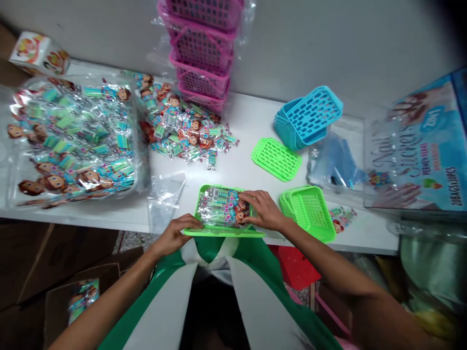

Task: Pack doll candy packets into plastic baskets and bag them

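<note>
A light-green plastic basket (201, 200) sits at the table's front edge, with a green lid (226, 234) along its near side. Inside lie small clear packets (222, 206) printed with doll figures, side by side in a flat layer. My left hand (177, 234) grips the basket's near left corner, fingertips over the rim by the lid. At the basket's right end, my right hand (265, 210) has its thumb and fingers closed around the ends of the packets. Part of the basket's right wall is hidden behind that hand.
Loose packets (193, 131) lie heaped beside a large clear tub (140, 160) of packets. Behind stand stacked pink baskets (204, 53). Green lids (276, 159), nested green baskets (314, 209), blue baskets (310, 116) and a sticker box (419, 146) are rightward. A plastic bag (164, 194) lies left.
</note>
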Tool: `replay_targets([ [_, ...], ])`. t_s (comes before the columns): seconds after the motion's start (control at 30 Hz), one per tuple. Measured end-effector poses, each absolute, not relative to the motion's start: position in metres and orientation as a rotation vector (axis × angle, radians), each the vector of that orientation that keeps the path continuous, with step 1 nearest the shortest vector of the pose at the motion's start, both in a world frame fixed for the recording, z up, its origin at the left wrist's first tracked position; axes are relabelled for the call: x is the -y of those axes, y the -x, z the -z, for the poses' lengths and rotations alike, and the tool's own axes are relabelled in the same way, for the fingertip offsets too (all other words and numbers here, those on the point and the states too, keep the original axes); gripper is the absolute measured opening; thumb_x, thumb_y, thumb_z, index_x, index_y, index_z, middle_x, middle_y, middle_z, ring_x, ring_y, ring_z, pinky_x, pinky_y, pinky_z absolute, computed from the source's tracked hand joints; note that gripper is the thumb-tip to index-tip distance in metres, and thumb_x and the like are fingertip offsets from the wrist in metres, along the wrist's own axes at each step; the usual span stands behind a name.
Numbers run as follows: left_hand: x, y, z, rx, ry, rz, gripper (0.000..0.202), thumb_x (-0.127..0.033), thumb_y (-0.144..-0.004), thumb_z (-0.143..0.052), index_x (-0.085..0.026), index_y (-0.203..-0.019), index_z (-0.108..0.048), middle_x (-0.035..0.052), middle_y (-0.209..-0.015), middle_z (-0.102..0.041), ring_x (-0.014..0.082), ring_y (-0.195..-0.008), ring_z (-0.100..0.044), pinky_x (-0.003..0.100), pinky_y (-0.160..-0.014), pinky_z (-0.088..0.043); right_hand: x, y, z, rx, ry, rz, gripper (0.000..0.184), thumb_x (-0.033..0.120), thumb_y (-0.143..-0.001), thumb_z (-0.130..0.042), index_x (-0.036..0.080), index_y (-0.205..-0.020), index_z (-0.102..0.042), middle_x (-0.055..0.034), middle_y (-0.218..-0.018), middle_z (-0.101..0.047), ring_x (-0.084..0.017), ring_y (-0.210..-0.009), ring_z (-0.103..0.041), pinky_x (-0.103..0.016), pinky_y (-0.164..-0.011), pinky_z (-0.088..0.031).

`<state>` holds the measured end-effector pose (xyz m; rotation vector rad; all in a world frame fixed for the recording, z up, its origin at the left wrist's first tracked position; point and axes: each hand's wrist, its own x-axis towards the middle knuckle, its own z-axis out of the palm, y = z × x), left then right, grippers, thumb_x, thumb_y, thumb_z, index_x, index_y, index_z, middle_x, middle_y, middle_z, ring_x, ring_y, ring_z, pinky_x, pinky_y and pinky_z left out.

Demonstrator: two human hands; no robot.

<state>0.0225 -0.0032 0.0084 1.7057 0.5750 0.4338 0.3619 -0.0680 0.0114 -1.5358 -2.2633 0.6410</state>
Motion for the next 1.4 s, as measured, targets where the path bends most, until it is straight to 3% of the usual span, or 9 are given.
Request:
replay_targets([
  [0.13, 0.001, -0.024, -0.008, -0.609, -1.693, -0.396, 0.021, -0.021, -0.085, -0.058, -0.021, -0.103, -0.069, 0.0095, -0.099, -0.067, 0.0192, -0.094, -0.061, 0.034, -0.08, -0.05, 0.07, -0.353, -0.001, 2.394, 1.513, -0.651, 0.079, 0.058, -0.078, -0.06, 0.021, -0.143, -0.032, -0.0161, -0.143, -0.039, -0.032, -0.125, -0.037, -0.05, -0.1, -0.031],
  [0.37, 0.0, -0.026, -0.011, -0.626, -1.7, -0.391, 0.02, -0.022, -0.086, -0.057, -0.021, -0.103, -0.069, 0.009, -0.099, -0.067, 0.0186, -0.093, -0.061, 0.034, -0.079, -0.051, 0.089, -0.38, -0.013, 2.145, 1.752, -0.621, 0.074, 0.056, -0.08, -0.059, 0.022, -0.141, -0.035, -0.0136, -0.131, -0.049, -0.03, -0.117, -0.043, -0.047, -0.098, -0.035],
  [0.47, -0.002, -0.028, -0.013, -0.624, -1.702, -0.367, 0.02, -0.021, -0.086, -0.056, -0.021, -0.101, -0.069, 0.0088, -0.099, -0.067, 0.0183, -0.093, -0.061, 0.034, -0.079, -0.051, 0.093, -0.378, -0.015, 2.202, 1.825, -0.666, 0.086, 0.055, -0.075, -0.064, 0.021, -0.145, -0.028, -0.0159, -0.143, -0.036, -0.035, -0.124, -0.036, -0.052, -0.102, -0.03],
  [0.6, -0.004, -0.029, -0.013, -0.612, -1.696, -0.367, 0.019, -0.019, -0.086, -0.056, -0.021, -0.099, -0.069, 0.0083, -0.098, -0.068, 0.0179, -0.094, -0.061, 0.034, -0.08, -0.051, 0.078, -0.359, -0.008, 2.319, 1.781, -0.665, 0.1, 0.041, -0.068, -0.076, 0.021, -0.148, -0.018, -0.017, -0.154, -0.012, -0.037, -0.137, -0.018, -0.055, -0.107, -0.02],
  [0.77, -0.004, -0.027, -0.01, -0.633, -1.682, -0.33, 0.019, -0.019, -0.086, -0.057, -0.02, -0.1, -0.068, 0.0087, -0.099, -0.067, 0.0187, -0.094, -0.061, 0.034, -0.08, -0.05, 0.06, -0.344, -0.004, 2.393, 1.694, -0.659, 0.1, 0.032, -0.067, -0.078, 0.022, -0.148, -0.019, -0.0164, -0.155, -0.01, -0.035, -0.14, -0.011, -0.054, -0.111, -0.012],
  [1.0, -0.005, -0.029, -0.012, -0.634, -1.692, -0.321, 0.018, -0.021, -0.086, -0.056, -0.019, -0.099, -0.069, 0.0093, -0.098, -0.067, 0.019, -0.093, -0.061, 0.034, -0.08, -0.051, 0.072, -0.378, -0.019, 2.127, 1.898, -0.765, 0.109, 0.053, -0.069, -0.071, 0.023, -0.15, -0.005, -0.0147, -0.155, -0.005, -0.035, -0.139, -0.013, -0.054, -0.109, -0.019],
  [1.27, -0.005, -0.03, -0.013, -0.654, -1.693, -0.31, 0.018, -0.021, -0.086, -0.056, -0.02, -0.099, -0.069, 0.0094, -0.097, -0.068, 0.0192, -0.092, -0.062, 0.035, -0.079, -0.052, 0.071, -0.355, -0.004, 2.162, 1.95, -0.859, 0.109, 0.033, -0.067, -0.075, 0.024, -0.15, -0.005, -0.0147, -0.156, -0.001, -0.038, -0.14, -0.011, -0.054, -0.109, -0.014],
  [1.4, -0.005, -0.028, -0.011, -0.645, -1.689, -0.319, 0.019, -0.022, -0.086, -0.056, -0.02, -0.1, -0.069, 0.0101, -0.099, -0.068, 0.0198, -0.094, -0.062, 0.037, -0.081, -0.052, 0.077, -0.365, -0.002, 2.051, 1.967, -0.949, 0.108, 0.041, -0.069, -0.072, 0.027, -0.149, -0.001, -0.013, -0.156, -0.003, -0.036, -0.14, -0.01, -0.054, -0.108, -0.017],
])
